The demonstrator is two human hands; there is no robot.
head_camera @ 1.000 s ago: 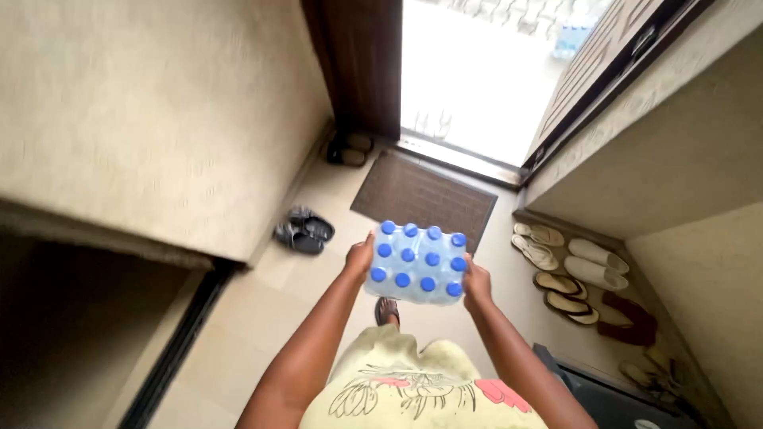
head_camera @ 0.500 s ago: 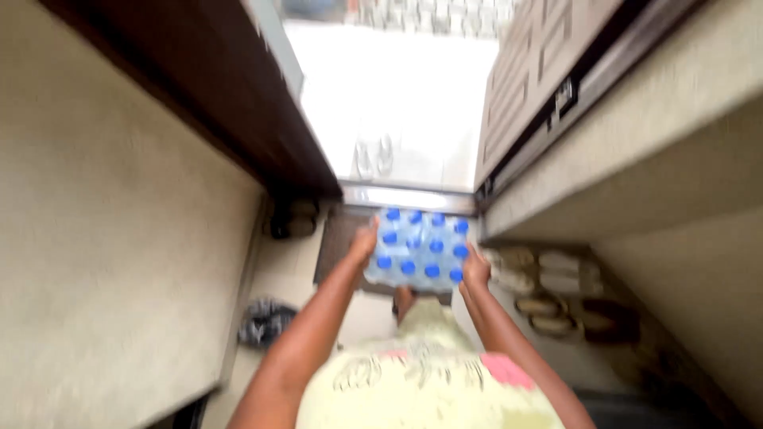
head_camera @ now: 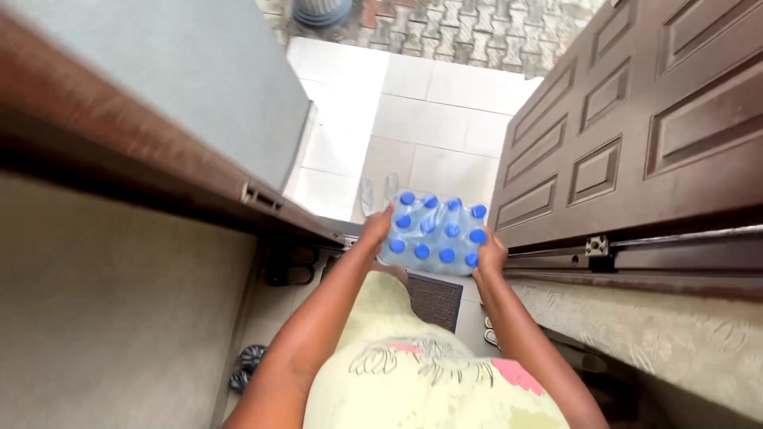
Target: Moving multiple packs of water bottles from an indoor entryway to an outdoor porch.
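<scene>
Head view, looking straight down through a doorway.

Hidden or unclear: the underside and lower walls of the shrink-wrapped pack of water bottles (head_camera: 435,235) do not show; only the blue caps and the upper wrap are visible. Most of the fingers on both hands are tucked behind the pack's sides, so their exact spread cannot be read. The doormat (head_camera: 435,299) is largely covered by the pale yellow garment (head_camera: 413,373) and the pack; only a dark patch shows at centre. A pair of clear slippers (head_camera: 378,193) lies just above the pack on the outside tiles (head_camera: 433,127), washed out by glare. Dark footwear (head_camera: 288,274) sits in shadow below the door frame, shape indistinct; another dark sandal (head_camera: 245,367) is at lower left, cut by the wall. A round grey object at the top edge is cropped.

Pack position: centre of frame, held in the air over the threshold, beside the open brown panelled door (head_camera: 636,135) on the right.

Grip: left hand (head_camera: 375,230) presses flat against the pack's left side, thumb on the upper edge. Right hand (head_camera: 490,256) clasps the lower right corner, fingers curled against the wrap. The pack sits between the two palms, touching both.
</scene>
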